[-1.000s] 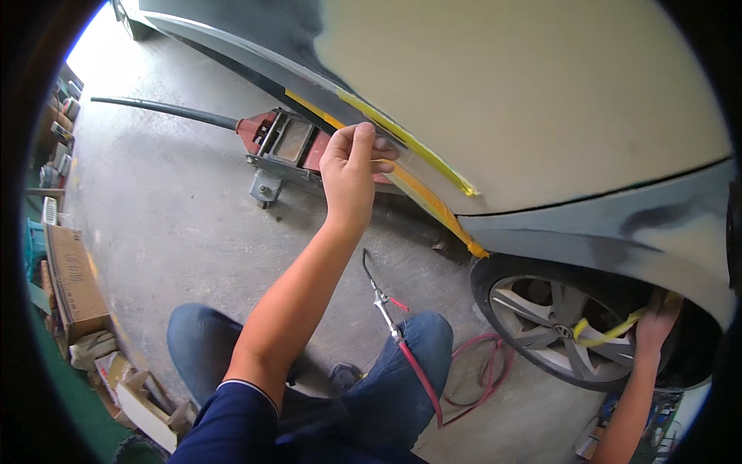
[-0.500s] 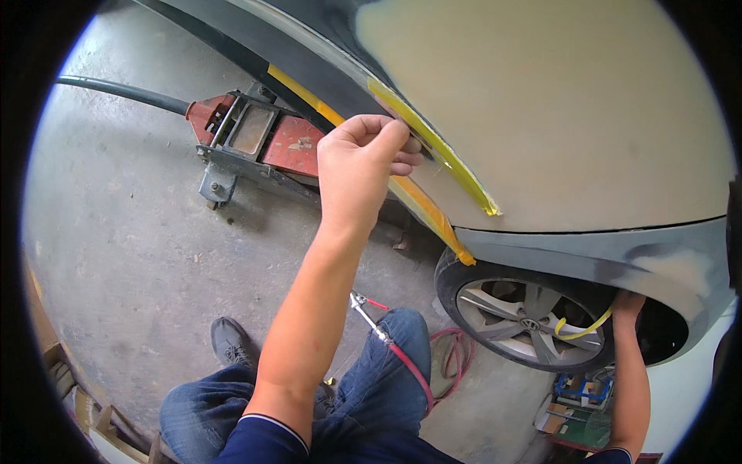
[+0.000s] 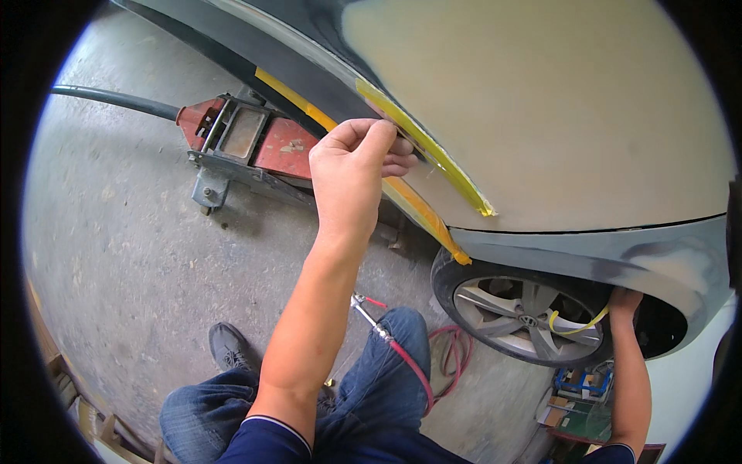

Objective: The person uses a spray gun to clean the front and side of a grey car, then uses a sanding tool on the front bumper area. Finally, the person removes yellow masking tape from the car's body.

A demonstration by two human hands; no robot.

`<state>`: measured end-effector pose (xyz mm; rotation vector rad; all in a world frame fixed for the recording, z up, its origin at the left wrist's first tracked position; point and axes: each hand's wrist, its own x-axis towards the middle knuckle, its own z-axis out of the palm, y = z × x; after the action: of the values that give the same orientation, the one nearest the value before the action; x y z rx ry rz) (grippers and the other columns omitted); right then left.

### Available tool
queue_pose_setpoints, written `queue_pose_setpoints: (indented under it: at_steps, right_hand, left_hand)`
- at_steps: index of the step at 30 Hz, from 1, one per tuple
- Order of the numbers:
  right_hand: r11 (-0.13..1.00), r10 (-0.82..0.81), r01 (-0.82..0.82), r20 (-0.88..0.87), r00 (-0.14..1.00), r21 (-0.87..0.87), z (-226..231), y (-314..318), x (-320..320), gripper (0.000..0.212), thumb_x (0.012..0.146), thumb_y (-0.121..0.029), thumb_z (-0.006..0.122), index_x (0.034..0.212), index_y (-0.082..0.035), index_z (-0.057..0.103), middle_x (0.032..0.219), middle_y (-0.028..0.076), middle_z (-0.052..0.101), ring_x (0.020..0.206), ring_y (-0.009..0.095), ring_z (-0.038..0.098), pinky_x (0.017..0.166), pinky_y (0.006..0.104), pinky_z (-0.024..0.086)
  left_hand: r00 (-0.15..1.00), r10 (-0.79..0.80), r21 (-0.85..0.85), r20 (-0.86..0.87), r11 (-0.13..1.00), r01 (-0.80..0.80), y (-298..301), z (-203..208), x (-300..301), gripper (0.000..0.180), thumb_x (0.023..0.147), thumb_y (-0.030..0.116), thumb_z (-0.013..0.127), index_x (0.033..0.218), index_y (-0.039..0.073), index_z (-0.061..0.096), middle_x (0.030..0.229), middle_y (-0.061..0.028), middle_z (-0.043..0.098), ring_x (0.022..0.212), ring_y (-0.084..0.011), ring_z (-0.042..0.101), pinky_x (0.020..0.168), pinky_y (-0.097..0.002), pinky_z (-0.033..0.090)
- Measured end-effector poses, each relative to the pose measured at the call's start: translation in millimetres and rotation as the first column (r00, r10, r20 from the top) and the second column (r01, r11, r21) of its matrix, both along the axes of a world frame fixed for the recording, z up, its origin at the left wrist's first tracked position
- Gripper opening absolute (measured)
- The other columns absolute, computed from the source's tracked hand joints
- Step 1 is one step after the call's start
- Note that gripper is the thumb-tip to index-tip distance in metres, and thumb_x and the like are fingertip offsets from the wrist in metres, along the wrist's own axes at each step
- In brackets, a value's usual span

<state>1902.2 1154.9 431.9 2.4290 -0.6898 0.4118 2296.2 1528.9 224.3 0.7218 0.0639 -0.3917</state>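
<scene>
My left hand [image 3: 357, 164] is raised before the car's lower side panel, thumb pressed to the index finger and the other fingers curled. Whatever is in that pinch is too small or hidden to name. Right behind its fingertips, yellow masking tape [image 3: 442, 161] runs along a panel edge. A wider orange-yellow tape strip [image 3: 421, 207] follows the sill below. My right hand [image 3: 624, 301] reaches to the wheel arch, its fingertips hidden inside. A loose, curled strip of yellow tape [image 3: 580, 331] comes from its thumb side and hangs before the wheel [image 3: 533, 319].
A red and grey floor jack [image 3: 270, 143] stands under the car, its long handle [image 3: 116, 97] pointing left. Between my knees and the wheel lies a red air hose [image 3: 410, 363] with a metal fitting. Boxes and a blue crate [image 3: 581, 383] sit at lower right; wooden frames [image 3: 116, 429] at lower left.
The whole view has shifted slightly, so the car and jack sit a little further left. Both hands keep nearly the same pose and place against the car.
</scene>
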Motion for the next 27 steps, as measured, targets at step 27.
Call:
queue_pose_setpoints:
  at_steps: [27]
  right_hand:
    - [0.996,0.035,-0.036,-0.014,0.999,-0.081,-4,4,4,0.025,0.085,-0.008,0.056,0.106,0.002,0.064,0.111,0.023,0.063,0.108,0.043,0.055,0.096,0.0478,0.042]
  left_hand:
    - [0.991,0.13,0.06,0.038,0.989,-0.132,-11,-35,-12,0.017,0.09,0.011,0.06,0.083,-0.004,0.063,0.07,-0.0066,0.064,0.059,-0.009,0.057,0.057,-0.0218,0.046]
